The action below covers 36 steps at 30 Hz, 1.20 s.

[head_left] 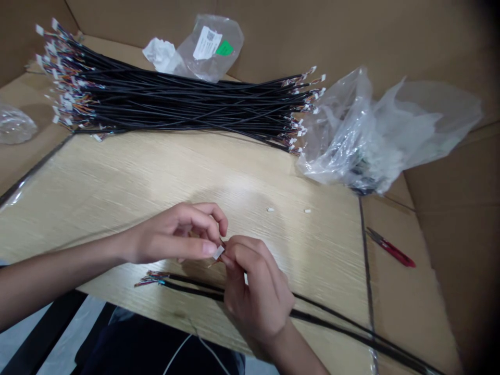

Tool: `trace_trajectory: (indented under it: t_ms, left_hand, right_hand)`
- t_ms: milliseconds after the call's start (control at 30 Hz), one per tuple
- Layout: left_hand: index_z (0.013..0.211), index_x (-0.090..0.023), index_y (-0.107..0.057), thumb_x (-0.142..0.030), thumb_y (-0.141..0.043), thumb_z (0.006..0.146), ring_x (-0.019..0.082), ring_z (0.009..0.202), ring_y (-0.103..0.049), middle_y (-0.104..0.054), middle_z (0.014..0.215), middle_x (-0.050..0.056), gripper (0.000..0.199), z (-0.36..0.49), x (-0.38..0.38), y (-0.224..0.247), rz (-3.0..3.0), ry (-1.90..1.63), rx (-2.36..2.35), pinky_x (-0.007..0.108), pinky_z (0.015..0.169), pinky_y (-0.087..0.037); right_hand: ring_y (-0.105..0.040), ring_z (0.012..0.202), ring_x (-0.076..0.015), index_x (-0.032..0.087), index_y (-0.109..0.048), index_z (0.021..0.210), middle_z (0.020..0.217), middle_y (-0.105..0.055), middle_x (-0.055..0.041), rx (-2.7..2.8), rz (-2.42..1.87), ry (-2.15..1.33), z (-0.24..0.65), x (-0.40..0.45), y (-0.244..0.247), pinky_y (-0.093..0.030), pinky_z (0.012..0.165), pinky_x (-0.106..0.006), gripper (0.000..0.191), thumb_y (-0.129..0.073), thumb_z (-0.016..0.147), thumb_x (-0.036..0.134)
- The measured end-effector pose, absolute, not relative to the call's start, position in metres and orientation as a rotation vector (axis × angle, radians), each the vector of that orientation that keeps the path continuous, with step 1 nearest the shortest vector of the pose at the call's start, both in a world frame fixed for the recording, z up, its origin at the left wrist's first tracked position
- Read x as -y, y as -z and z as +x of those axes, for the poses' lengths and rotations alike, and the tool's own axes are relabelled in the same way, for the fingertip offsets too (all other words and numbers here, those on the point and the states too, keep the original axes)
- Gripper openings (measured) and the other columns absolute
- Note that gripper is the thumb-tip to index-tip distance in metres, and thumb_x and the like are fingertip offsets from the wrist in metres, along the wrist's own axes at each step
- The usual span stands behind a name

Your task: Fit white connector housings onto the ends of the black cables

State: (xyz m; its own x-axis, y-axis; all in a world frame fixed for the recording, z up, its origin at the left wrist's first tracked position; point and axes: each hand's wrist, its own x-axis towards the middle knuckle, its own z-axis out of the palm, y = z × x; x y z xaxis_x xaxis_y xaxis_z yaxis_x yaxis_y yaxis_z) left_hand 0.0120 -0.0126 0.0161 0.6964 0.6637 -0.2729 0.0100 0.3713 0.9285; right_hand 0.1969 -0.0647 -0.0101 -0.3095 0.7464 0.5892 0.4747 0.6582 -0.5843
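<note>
A small white connector (pixel 218 252) sits between the fingertips of my two hands, above the table. My left hand (pixel 183 234) grips it with the thumb and a fingertip, the other fingers curled. My right hand (pixel 258 281) pinches thin coloured wires (pixel 214 263) close against the connector; its fingers hide most of them. Under my right hand lie black cables (pixel 191 289), with stripped coloured wire ends (pixel 150 278) to the left. Two tiny white connectors (pixel 270 210) (pixel 307 211) rest on the table beyond my hands.
A large bundle of black cables (pixel 187 104) with white connectors lies at the back. Clear plastic bags (pixel 213 49) (pixel 351 135) lie behind it and at the right. Red-handled pliers (pixel 390 249) rest on cardboard at the right. Cardboard walls (pixel 351 31) surround the wooden tabletop (pixel 156 172).
</note>
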Motion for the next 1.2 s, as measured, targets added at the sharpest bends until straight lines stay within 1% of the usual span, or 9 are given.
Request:
trace_trajectory:
  t_ms: [67, 133, 267, 433, 567, 767, 900, 1033, 1200]
  left_hand:
    - [0.076, -0.008, -0.061, -0.032, -0.067, 0.079, 0.001, 0.071, -0.047, -0.049, 0.099, 0.001, 0.025, 0.0131, 0.0147, -0.0143, 1.170, -0.482, -0.698, 0.012, 0.058, -0.035]
    - [0.072, -0.008, -0.059, -0.032, -0.068, 0.079, 0.002, 0.072, -0.046, -0.050, 0.097, 0.001, 0.027, 0.0143, 0.0166, -0.0126, 1.206, -0.489, -0.714, 0.013, 0.058, -0.033]
    - [0.069, -0.008, -0.058, -0.030, -0.066, 0.081, 0.001, 0.069, -0.043, -0.050, 0.090, 0.000, 0.026, 0.0152, 0.0179, -0.0124, 1.241, -0.509, -0.735, 0.015, 0.057, -0.032]
    - [0.066, -0.009, -0.062, -0.027, -0.068, 0.079, 0.000, 0.066, -0.044, -0.050, 0.084, -0.001, 0.023, 0.0143, 0.0163, -0.0124, 1.187, -0.532, -0.708, 0.015, 0.056, -0.030]
    - [0.065, -0.008, -0.064, -0.026, -0.070, 0.077, 0.000, 0.064, -0.045, -0.050, 0.084, -0.001, 0.022, 0.0145, 0.0160, -0.0106, 1.106, -0.535, -0.698, 0.015, 0.055, -0.030]
    - [0.065, -0.008, -0.064, -0.026, -0.071, 0.075, 0.000, 0.063, -0.045, -0.050, 0.083, 0.000, 0.022, 0.0148, 0.0159, -0.0093, 1.037, -0.532, -0.690, 0.015, 0.055, -0.031]
    - [0.066, -0.008, -0.065, -0.024, -0.071, 0.075, 0.001, 0.063, -0.048, -0.050, 0.084, 0.000, 0.020, 0.0136, 0.0149, -0.0119, 0.978, -0.505, -0.691, 0.015, 0.055, -0.033]
    - [0.067, -0.008, -0.065, -0.023, -0.069, 0.076, 0.000, 0.063, -0.046, -0.050, 0.084, 0.000, 0.018, 0.0131, 0.0145, -0.0131, 0.993, -0.507, -0.695, 0.014, 0.055, -0.034]
    - [0.065, -0.007, -0.061, -0.027, -0.070, 0.077, 0.002, 0.066, -0.046, -0.050, 0.083, 0.001, 0.025, 0.0142, 0.0146, -0.0086, 1.052, -0.522, -0.680, 0.015, 0.056, -0.034]
  right_hand:
    - [-0.061, 0.087, -0.0146, 0.010, -0.059, 0.102, 0.097, -0.067, -0.0121, 1.976, -0.937, -0.343, 0.1971, 0.0646, 0.0109, -0.054, 0.069, -0.024, 0.022, -0.049, 0.087, -0.003]
    - [-0.061, 0.088, -0.0151, 0.009, -0.060, 0.102, 0.099, -0.067, -0.0135, 1.982, -0.929, -0.322, 0.1973, 0.0646, 0.0121, -0.054, 0.070, -0.025, 0.021, -0.050, 0.088, -0.003]
    - [-0.061, 0.091, -0.0146, 0.009, -0.060, 0.103, 0.102, -0.067, -0.0134, 1.985, -0.917, -0.347, 0.1977, 0.0650, 0.0127, -0.055, 0.075, -0.024, 0.020, -0.050, 0.089, -0.001]
    - [-0.061, 0.090, -0.0144, 0.010, -0.060, 0.104, 0.100, -0.068, -0.0106, 1.991, -0.956, -0.333, 0.1982, 0.0671, 0.0098, -0.055, 0.073, -0.025, 0.021, -0.050, 0.089, -0.001]
    - [-0.063, 0.092, -0.0141, 0.011, -0.059, 0.106, 0.103, -0.068, -0.0104, 2.000, -0.946, -0.335, 0.1982, 0.0678, 0.0090, -0.056, 0.073, -0.024, 0.020, -0.049, 0.091, 0.001]
    - [-0.062, 0.099, -0.0127, 0.009, -0.060, 0.106, 0.105, -0.067, -0.0106, 1.994, -0.905, -0.344, 0.1985, 0.0669, 0.0092, -0.055, 0.081, -0.021, 0.021, -0.047, 0.092, 0.000]
    - [-0.061, 0.092, -0.0117, 0.011, -0.059, 0.103, 0.098, -0.066, -0.0088, 1.963, -0.910, -0.379, 0.1983, 0.0632, 0.0077, -0.055, 0.076, -0.021, 0.018, -0.050, 0.091, 0.000]
    - [-0.061, 0.088, -0.0117, 0.013, -0.056, 0.100, 0.092, -0.064, -0.0069, 1.977, -0.907, -0.419, 0.1989, 0.0601, 0.0074, -0.054, 0.073, -0.022, 0.015, -0.052, 0.090, 0.002]
    - [-0.058, 0.083, -0.0128, 0.014, -0.054, 0.099, 0.088, -0.061, -0.0063, 1.988, -0.901, -0.474, 0.1992, 0.0607, 0.0102, -0.053, 0.069, -0.023, 0.017, -0.049, 0.089, 0.001]
